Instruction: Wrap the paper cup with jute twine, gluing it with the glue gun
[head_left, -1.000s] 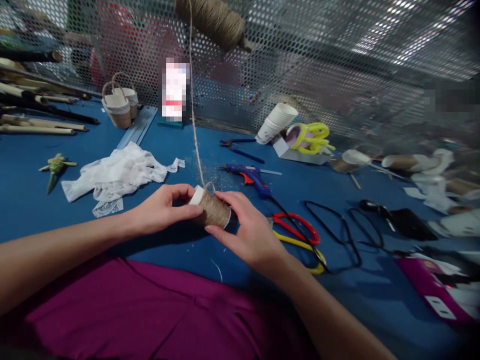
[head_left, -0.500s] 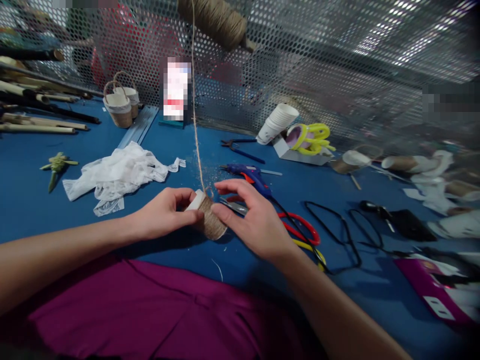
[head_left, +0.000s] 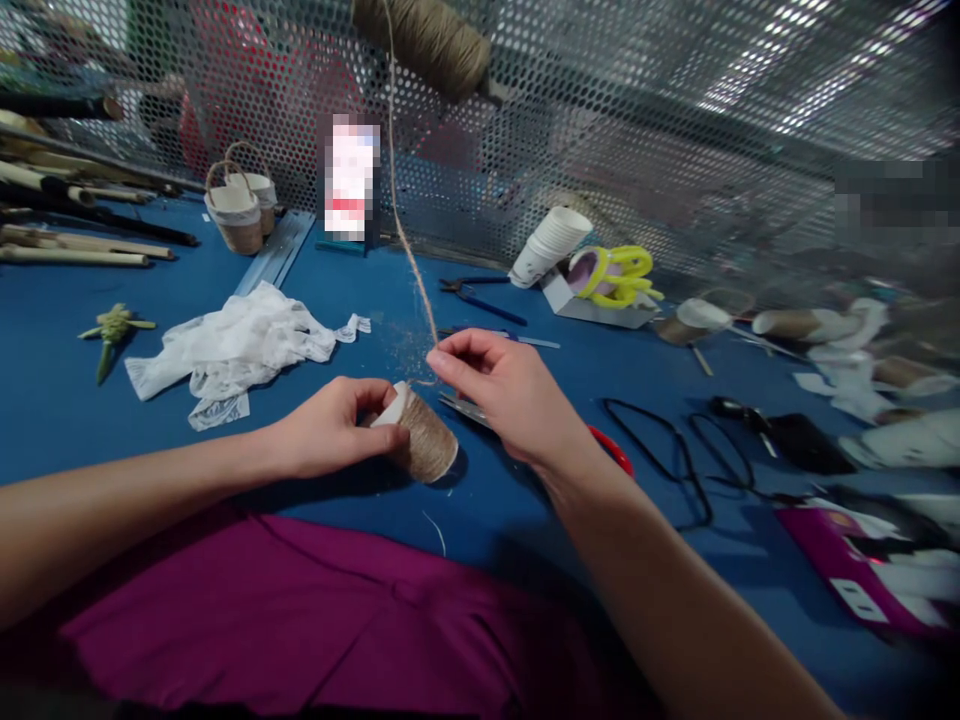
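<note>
My left hand (head_left: 349, 425) grips a small paper cup (head_left: 425, 440) by its white rim end; the cup lies tilted, wound with brown twine over most of its side. Up and to the right of it, my right hand (head_left: 499, 385) pinches a strand of twine (head_left: 411, 255) between thumb and fingertips. That strand runs up to a large twine spool (head_left: 427, 45), and a short length leads from my fingers back to the cup. Scissors (head_left: 469, 408) lie partly under my right hand, one red handle showing. The hot glue gun is mostly hidden behind that hand.
White lace (head_left: 240, 345) lies heaped left of centre. Blue-handled pliers (head_left: 484, 300), stacked paper cups (head_left: 551, 245) and a box with yellow-handled scissors (head_left: 615, 275) sit at the back. Two small handled baskets (head_left: 240, 215) stand by bamboo sticks (head_left: 82, 250). A black cable (head_left: 667, 450) crosses the right.
My right hand has left the cup's side and moved up, now pinching the twine and pulling the strand to the right. My left hand keeps its hold on the cup.
</note>
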